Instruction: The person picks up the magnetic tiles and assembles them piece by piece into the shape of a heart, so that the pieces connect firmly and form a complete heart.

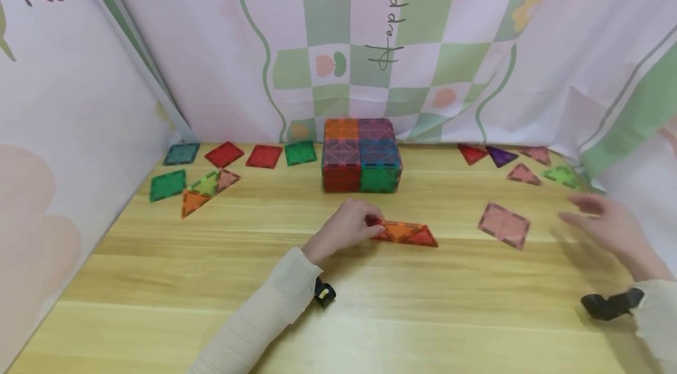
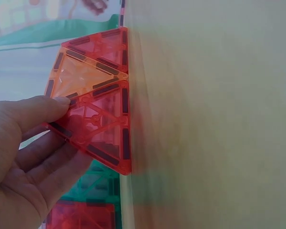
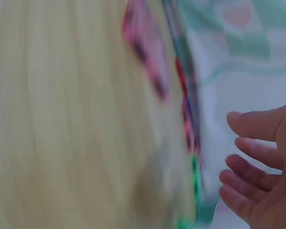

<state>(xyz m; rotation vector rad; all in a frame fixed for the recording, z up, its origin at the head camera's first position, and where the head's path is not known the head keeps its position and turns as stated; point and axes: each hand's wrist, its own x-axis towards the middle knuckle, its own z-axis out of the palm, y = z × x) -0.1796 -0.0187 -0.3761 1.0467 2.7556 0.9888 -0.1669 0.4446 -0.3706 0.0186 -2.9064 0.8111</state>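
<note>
My left hand pinches the left end of a strip of three triangular magnetic tiles, red, orange and red. The thumb lies on the near face of the red triangle tile, with fingers behind it. The strip stands on its long edge on the table, in front of a block of magnetic tiles. At the right my right hand is held over the table with nothing in it, fingers apart and relaxed. A pink square tile lies flat to its left, apart from it.
Square tiles, among them a red one and a green one, lie at the back left beside a joined triangle strip. Several triangle tiles, including a purple one, lie back right. A printed curtain hangs behind the table.
</note>
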